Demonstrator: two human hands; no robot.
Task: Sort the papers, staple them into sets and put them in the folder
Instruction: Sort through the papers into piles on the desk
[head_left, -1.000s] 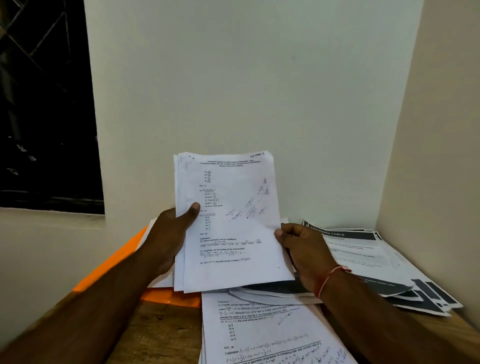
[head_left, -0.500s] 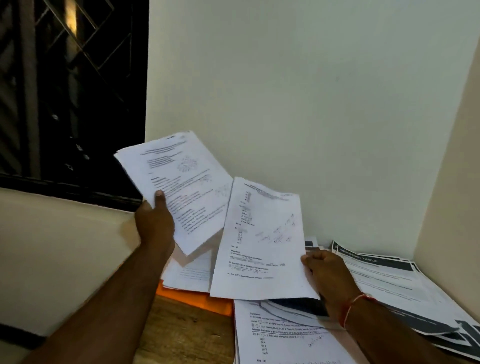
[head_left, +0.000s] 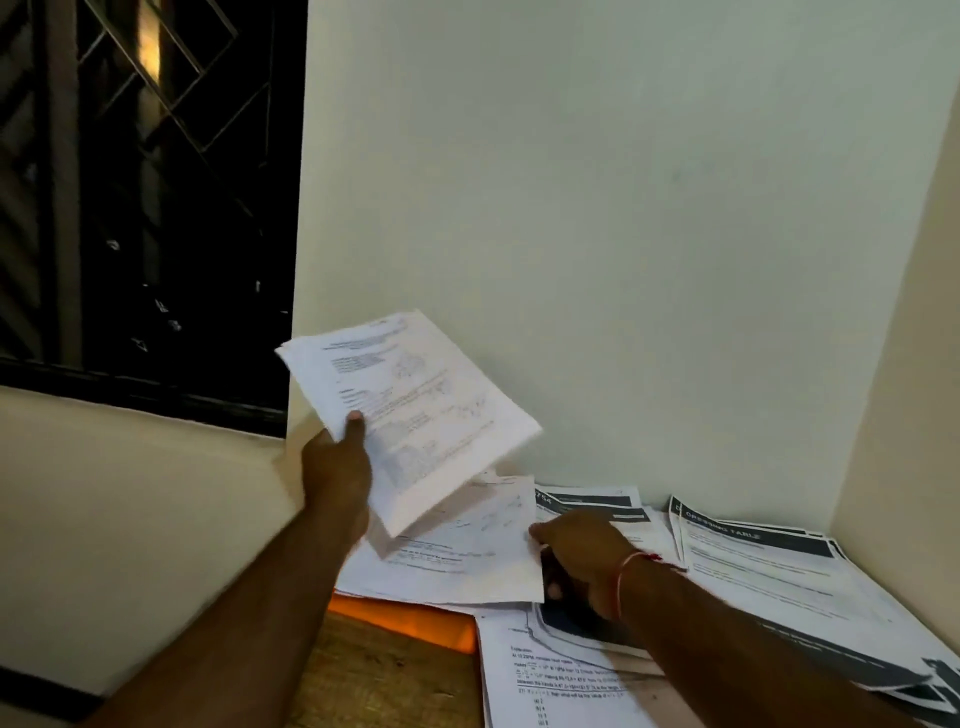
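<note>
My left hand (head_left: 337, 467) holds a thin stack of printed white sheets (head_left: 415, 405) up in the air, tilted, thumb on top. My right hand (head_left: 582, 556) grips the right edge of a single printed sheet (head_left: 478, 551) that lies low over a pile of white papers (head_left: 384, 577). That pile rests on an orange folder (head_left: 410, 621), of which only the front edge shows. No stapler is in view.
More papers with dark headers (head_left: 769, 571) spread across the right of the wooden table (head_left: 379, 680), up to the corner walls. A printed question sheet (head_left: 545, 686) lies near the front. A dark barred window (head_left: 140, 208) is at the left.
The left hand has carried its stack to the left and kept it raised. The right hand has brought its single sheet down from upright to nearly flat on the pile over the folder.
</note>
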